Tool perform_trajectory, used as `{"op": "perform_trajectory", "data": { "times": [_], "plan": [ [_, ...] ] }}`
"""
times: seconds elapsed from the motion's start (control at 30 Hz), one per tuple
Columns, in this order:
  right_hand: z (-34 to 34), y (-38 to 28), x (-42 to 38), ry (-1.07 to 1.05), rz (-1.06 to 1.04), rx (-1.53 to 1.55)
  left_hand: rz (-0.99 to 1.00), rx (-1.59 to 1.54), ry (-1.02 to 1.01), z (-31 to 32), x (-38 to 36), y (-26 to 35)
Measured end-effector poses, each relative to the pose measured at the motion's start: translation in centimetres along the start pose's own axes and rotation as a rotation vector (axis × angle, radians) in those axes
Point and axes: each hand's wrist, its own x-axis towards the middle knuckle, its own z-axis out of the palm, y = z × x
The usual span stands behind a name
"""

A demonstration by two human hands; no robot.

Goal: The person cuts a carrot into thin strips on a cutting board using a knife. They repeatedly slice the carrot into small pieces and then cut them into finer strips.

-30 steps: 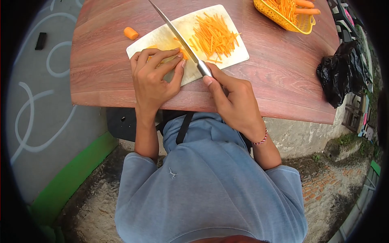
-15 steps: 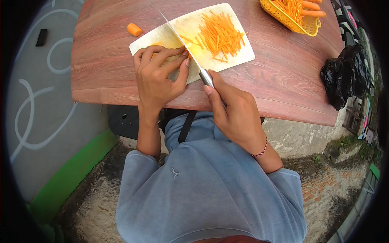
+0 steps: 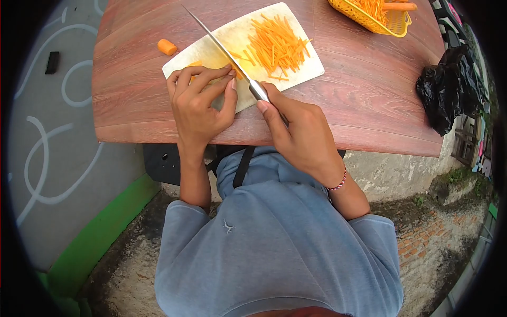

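Observation:
My right hand [image 3: 299, 128] is wrapped round the handle of a knife [image 3: 224, 50], its blade slanting up to the left over the white cutting board [image 3: 311, 62]. With bent fingers, my left hand [image 3: 202, 105] presses a carrot piece [image 3: 236, 72] on the board, just left of the blade. The fingers hide most of that piece. Right of the knife lies a pile of thin carrot strips [image 3: 279, 46]. Another bit of carrot shows behind my left fingers. Off the board's left corner, a short carrot chunk [image 3: 167, 47] rests on the table.
A yellow basket [image 3: 396, 26] with carrot strips and whole carrot stands at the top right of the wooden table [image 3: 364, 105]. A black plastic bag [image 3: 446, 87] hangs at the table's right edge. A small black object [image 3: 52, 62] lies on the grey surface at the left.
The view has shifted slightly, so the board, basket and both hands appear a little further left. The knife blade is tilted more to the left, and my hands keep their grips.

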Motion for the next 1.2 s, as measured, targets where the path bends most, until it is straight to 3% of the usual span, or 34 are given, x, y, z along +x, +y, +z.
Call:
{"op": "perform_trajectory", "data": {
  "times": [0.2,0.63,0.9,1.2],
  "plan": [
    [-0.9,-0.2,0.0,0.007,0.124,0.019,0.032,0.037,-0.005,-0.2,0.0,0.1],
    [-0.2,-0.6,-0.9,-0.043,0.097,0.049,0.031,0.025,0.009,-0.3,0.1,0.2],
    [1.4,-1.6,-1.3,0.021,0.0,-0.181,0.032,0.009,0.012,-0.2,-0.1,0.0],
    [1.7,-0.3,1.7,-0.016,-0.049,-0.09,0.041,0.03,-0.001,-0.2,-0.1,0.0]
  ]
}}
